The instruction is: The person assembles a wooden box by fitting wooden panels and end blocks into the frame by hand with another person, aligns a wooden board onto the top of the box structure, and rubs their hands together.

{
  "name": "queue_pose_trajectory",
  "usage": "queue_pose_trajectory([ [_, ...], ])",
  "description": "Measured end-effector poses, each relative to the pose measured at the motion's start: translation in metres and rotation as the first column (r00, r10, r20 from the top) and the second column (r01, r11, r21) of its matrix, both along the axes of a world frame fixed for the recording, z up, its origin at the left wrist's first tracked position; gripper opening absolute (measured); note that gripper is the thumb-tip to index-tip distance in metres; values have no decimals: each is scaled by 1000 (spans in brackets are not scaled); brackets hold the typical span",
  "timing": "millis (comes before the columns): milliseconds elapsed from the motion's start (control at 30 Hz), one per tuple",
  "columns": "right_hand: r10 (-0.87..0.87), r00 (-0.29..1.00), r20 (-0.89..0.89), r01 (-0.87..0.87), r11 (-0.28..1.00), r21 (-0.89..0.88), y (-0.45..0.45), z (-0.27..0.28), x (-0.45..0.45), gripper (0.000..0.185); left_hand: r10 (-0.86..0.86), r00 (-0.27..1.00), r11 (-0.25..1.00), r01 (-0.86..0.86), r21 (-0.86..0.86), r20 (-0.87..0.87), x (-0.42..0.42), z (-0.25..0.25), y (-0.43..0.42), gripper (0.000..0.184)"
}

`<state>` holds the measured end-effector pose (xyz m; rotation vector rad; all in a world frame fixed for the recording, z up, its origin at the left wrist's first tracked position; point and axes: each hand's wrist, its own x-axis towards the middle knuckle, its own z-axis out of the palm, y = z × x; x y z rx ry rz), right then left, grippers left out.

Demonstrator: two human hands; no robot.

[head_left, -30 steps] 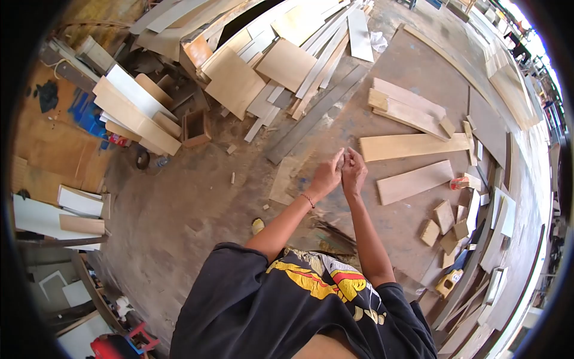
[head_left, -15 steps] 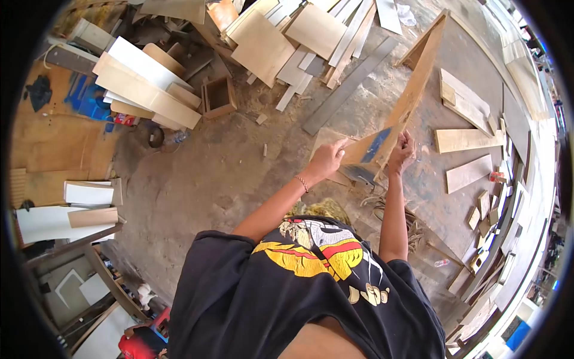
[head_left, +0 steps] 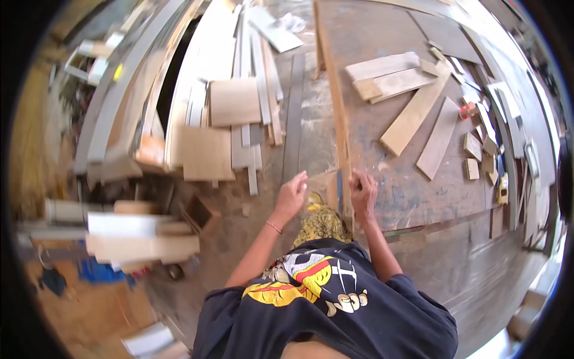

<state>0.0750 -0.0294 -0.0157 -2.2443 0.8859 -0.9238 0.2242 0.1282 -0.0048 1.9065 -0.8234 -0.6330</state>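
Observation:
My left hand [head_left: 291, 196], with a bracelet at the wrist, is closed in front of my shirt; what its fingers hold, if anything, is too small to tell. My right hand [head_left: 364, 194] has its fingers curled, and their inside is hidden. Between the hands runs a long, narrow wooden edge [head_left: 339, 128] with a blue mark near its close end. My right hand is just right of that edge, over the brown worktop [head_left: 394, 197]. A gap separates my left hand from the edge.
Planks [head_left: 412, 125] and small wood blocks [head_left: 472, 145] lie on the worktop, near a yellow tool [head_left: 503, 188]. Stacked panels [head_left: 207, 152] and long strips fill the left side. Further left are a small open wooden box [head_left: 200, 215] and leaning boards [head_left: 143, 246].
The view has turned, and the stacked panels sit lower and further left. My hands, together a second ago, are now apart, on either side of the wooden edge.

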Motion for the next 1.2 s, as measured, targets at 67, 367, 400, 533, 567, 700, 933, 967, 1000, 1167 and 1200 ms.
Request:
queue_pose_trajectory([
  [67,-60,998,11,60,998,23,2,5,3,27,-103,995,994,103,31,-4,14,9,-31,37],
  [367,-270,935,229,220,950,222,-87,28,114,40,-371,905,925,379,0,208,56,43,-189,41],
  [400,-288,930,229,240,946,218,-103,30,122,40,-364,910,929,370,12,198,59,46,-203,41],
  [533,-367,924,105,366,930,27,-146,37,144,54,-308,897,945,328,-11,317,76,44,-240,51],
  [567,-386,922,44,385,923,23,-156,38,146,63,-258,910,960,279,-20,324,81,47,-247,50],
  [700,-455,888,-66,455,890,-8,-179,40,156,83,-287,877,949,315,-12,385,117,42,-277,48],
  [933,-514,780,-357,522,849,-81,-191,36,182,95,-442,737,867,498,31,511,188,27,-351,44],
  [967,-539,759,-365,541,834,-108,-195,28,181,95,-451,738,855,519,5,502,193,25,-366,44],
  [1000,-531,754,-387,551,832,-66,-189,35,182,95,-494,700,812,584,-14,515,199,23,-369,43],
  [1167,-568,725,-390,640,764,78,-196,57,198,93,-606,550,643,764,-52,575,214,12,-399,42],
  [1200,-619,687,-381,682,730,44,-199,58,200,92,-623,523,630,776,-24,582,213,7,-402,42],
])
